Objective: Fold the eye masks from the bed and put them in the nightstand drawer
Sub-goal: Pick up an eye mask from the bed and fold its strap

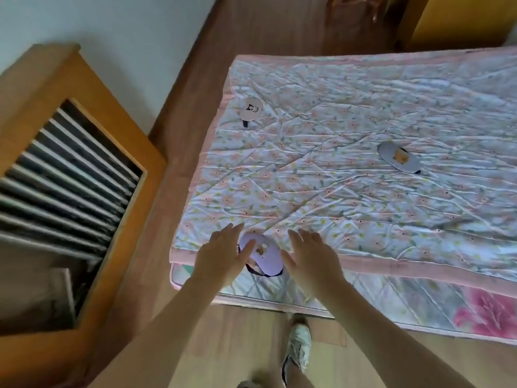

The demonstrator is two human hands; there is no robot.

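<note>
Three eye masks lie on the floral bedspread [349,130]. A lilac mask [267,257] with a small bear print and a dark strap sits at the near edge of the bed, between my hands. My left hand [223,253] hovers over its left end with fingers spread, the thumb across the mask. On the mask's right side, my right hand [310,253] is open, its thumb near the mask's edge. A pale pink mask [251,109] lies near the bed's far left edge. Further right rests a grey-blue mask [398,157].
A wooden frame with metal slats [70,169] stands to the left of the bed, with a strip of wooden floor [173,152] between them. My shoe [298,345] is on the floor below the mattress edge. Yellow wooden furniture [453,21] is at the far right.
</note>
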